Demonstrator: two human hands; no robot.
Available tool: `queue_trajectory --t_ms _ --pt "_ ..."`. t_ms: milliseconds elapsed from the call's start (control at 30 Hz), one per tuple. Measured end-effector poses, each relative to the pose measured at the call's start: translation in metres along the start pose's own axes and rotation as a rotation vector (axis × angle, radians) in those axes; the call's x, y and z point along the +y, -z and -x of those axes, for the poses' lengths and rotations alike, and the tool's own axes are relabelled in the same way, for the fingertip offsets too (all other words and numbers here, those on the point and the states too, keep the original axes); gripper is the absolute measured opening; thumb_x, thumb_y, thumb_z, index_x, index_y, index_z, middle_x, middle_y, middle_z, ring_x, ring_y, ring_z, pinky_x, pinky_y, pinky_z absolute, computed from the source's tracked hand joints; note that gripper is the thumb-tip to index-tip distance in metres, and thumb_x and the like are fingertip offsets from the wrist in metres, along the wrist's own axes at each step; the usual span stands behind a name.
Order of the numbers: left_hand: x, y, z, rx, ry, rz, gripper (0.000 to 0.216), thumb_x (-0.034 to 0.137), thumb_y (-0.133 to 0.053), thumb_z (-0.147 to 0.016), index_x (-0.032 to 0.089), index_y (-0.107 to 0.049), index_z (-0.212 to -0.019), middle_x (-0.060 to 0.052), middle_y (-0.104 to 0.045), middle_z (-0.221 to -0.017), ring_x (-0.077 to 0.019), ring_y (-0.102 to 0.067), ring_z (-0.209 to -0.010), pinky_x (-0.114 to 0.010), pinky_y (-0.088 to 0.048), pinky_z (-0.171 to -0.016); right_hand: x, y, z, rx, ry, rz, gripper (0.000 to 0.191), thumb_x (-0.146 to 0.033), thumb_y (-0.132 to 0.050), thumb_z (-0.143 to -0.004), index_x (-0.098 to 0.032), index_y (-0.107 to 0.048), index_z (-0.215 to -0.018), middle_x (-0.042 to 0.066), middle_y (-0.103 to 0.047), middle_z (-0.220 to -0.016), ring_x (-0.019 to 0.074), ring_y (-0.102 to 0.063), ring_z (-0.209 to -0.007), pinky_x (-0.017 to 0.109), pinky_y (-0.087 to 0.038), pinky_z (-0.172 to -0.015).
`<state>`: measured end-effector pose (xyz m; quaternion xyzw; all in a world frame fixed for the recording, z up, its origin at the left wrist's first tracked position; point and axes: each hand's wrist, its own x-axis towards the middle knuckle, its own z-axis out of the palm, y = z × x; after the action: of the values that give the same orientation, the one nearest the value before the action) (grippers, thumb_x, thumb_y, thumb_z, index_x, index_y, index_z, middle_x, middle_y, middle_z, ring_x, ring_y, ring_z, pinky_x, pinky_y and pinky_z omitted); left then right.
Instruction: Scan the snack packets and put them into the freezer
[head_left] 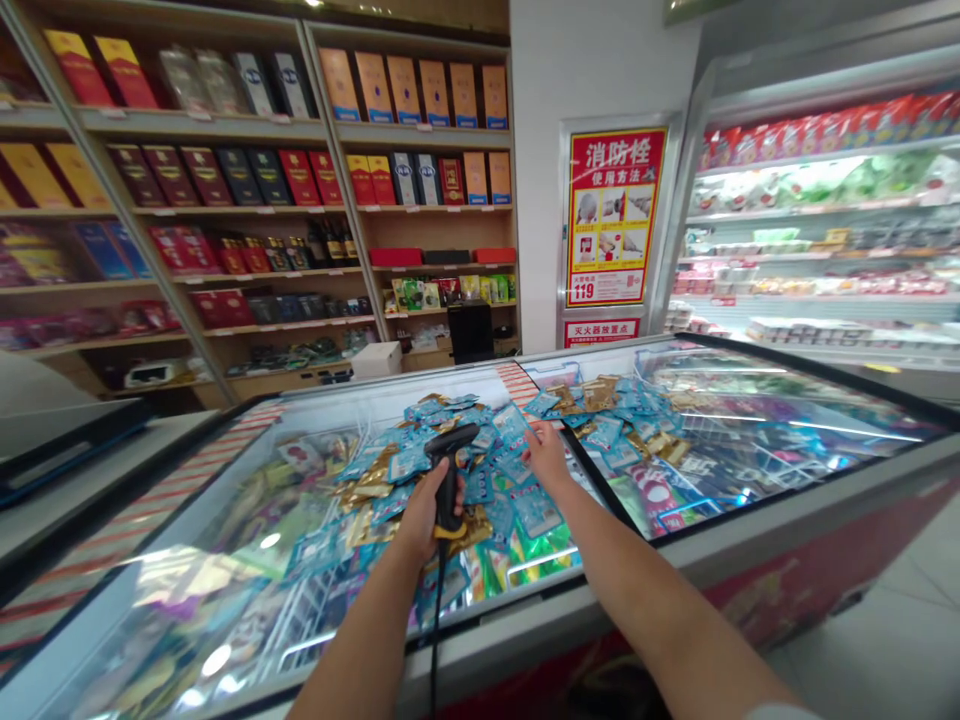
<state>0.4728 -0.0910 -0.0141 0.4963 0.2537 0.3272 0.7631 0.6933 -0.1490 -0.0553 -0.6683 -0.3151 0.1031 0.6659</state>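
Note:
Wrapped round the handle of a black barcode scanner (451,492) is my left hand (426,505). The scanner's head points to the right, and its cable hangs down over the freezer's front edge. My right hand (546,452) pinches the edge of a small blue packet (511,428), just right of the scanner head. Below and around both hands, many blue and gold packets lie heaped on the freezer's glass top; one pile of packets (375,480) spreads to the left, another pile of packets (600,415) lies to the right.
A chest freezer (480,625) with a glass top and pale front rim stands before me. Behind it are shelves (247,215) of boxed goods, a red fire-hydrant sign (616,215) and a lit refrigerated display (817,210). A dark device (67,450) sits at the left.

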Motion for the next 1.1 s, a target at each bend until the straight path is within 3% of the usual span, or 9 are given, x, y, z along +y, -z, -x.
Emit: queue_trajectory --t_ms 133,333,1100 --pt "-0.004 -0.011 -0.008 0.06 0.03 -0.028 0.044 0.057 -0.073 -0.073 0.014 -0.062 -0.073 0.001 -0.057 -0.053 -0.0086 -0.049 -0.04 -0.019 -0.039 -0.039 0.001 -0.004 -0.003 -0.013 0.003 0.009 0.018 -0.033 -0.05 -0.089 -0.023 -0.055 -0.103 -0.004 -0.061 -0.056 0.0194 -0.062 -0.051 0.028 -0.048 -0.053" --pt "-0.009 -0.029 -0.022 0.096 0.022 -0.007 0.033 0.047 -0.07 -0.08 0.015 -0.063 -0.084 0.001 -0.061 -0.059 -0.0092 -0.05 -0.041 -0.019 -0.04 -0.038 0.002 -0.004 -0.005 -0.043 0.024 0.109 0.022 -0.024 -0.049 -0.089 -0.019 -0.064 -0.104 0.002 -0.068 -0.07 0.0201 -0.068 -0.065 0.029 -0.053 -0.064" --pt "-0.012 -0.023 -0.014 0.049 -0.001 0.011 0.035 0.049 -0.069 -0.081 0.015 -0.064 -0.089 0.002 -0.059 -0.058 -0.0086 -0.05 -0.041 -0.02 -0.041 -0.04 0.006 0.0 -0.004 -0.064 0.037 0.2 0.018 -0.023 -0.048 -0.092 -0.02 -0.065 -0.097 0.0 -0.067 -0.066 0.0167 -0.065 -0.062 0.025 -0.049 -0.062"
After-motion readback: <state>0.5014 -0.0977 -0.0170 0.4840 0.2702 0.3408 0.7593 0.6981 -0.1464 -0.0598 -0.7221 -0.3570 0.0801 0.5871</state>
